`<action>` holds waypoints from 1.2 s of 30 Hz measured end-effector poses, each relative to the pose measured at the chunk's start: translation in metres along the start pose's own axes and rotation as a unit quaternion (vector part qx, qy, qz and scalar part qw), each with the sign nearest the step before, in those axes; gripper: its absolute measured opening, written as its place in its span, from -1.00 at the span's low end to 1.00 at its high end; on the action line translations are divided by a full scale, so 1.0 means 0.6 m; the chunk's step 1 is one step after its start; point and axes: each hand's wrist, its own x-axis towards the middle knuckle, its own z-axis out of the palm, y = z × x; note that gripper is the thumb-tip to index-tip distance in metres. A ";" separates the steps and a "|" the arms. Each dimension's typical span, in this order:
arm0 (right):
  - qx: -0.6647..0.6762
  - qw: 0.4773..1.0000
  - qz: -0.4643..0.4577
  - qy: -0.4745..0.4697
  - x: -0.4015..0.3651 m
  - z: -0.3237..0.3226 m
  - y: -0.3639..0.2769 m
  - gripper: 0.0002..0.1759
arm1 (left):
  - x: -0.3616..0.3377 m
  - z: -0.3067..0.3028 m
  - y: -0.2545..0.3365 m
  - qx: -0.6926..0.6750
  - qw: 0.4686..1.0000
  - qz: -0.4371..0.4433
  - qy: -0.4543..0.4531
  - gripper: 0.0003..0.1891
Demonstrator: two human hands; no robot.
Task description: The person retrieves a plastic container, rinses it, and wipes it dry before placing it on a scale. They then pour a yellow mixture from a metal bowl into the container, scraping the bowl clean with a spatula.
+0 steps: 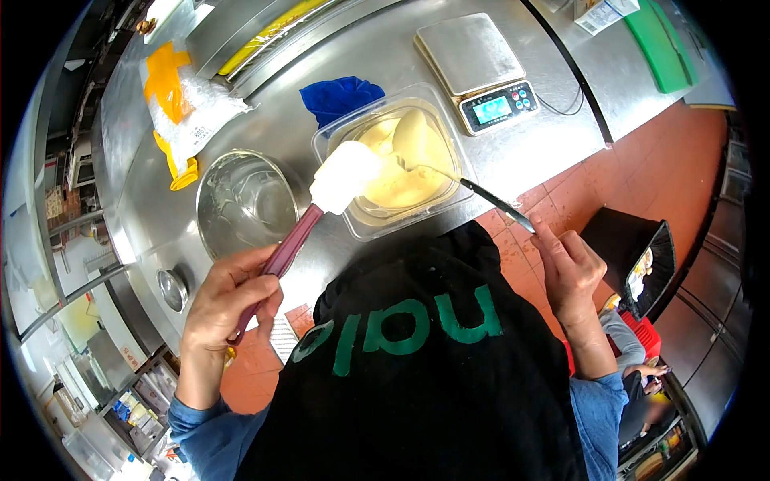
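My left hand is closed around the maroon handle of a spatula. The spatula's white blade, which looks smeared with cream, is over the left rim of a clear plastic container. Pale yellow cream lies in that container. A large spoon coated with the cream has its bowl in or just over it. Its black handle slants out over the right rim to my right hand, whose fingers pinch the end. To the left of the container stands a metal mixing bowl with cream residue inside.
A digital scale stands behind the container, beside a blue cloth. A plastic bag with yellow tape and a small metal bowl are at left. At right are a black bin and another person.
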 end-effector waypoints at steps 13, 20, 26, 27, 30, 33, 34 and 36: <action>0.024 0.999 -0.032 0.003 0.011 -0.012 -0.021 -0.52 | -0.031 0.069 0.020 0.685 0.682 0.231 0.110 -0.41; 0.010 0.997 -0.077 0.005 0.013 -0.015 -0.033 -0.51 | -0.006 0.054 0.026 0.630 0.722 0.261 0.117 -0.40; 0.022 0.993 -0.107 0.035 0.007 0.000 -0.032 -0.55 | -0.003 0.053 0.040 0.575 0.770 0.252 0.113 -0.43; 0.022 0.995 -0.094 0.039 0.004 0.002 -0.027 -0.55 | -0.003 0.053 0.042 0.551 0.789 0.251 0.108 -0.44; 0.012 0.995 -0.082 0.049 -0.002 0.012 -0.005 -0.56 | -0.007 0.056 0.048 0.519 0.811 0.247 0.111 -0.46; 0.005 0.997 -0.066 0.044 -0.016 0.016 0.022 -0.56 | -0.013 0.051 0.047 0.557 0.784 0.247 0.120 -0.46; 0.007 0.998 -0.049 0.031 -0.019 0.016 0.026 -0.56 | -0.017 0.049 0.047 0.557 0.784 0.247 0.119 -0.46; 0.009 0.998 -0.050 0.025 -0.017 0.013 0.025 -0.56 | -0.023 0.047 0.045 0.612 0.745 0.233 0.127 -0.45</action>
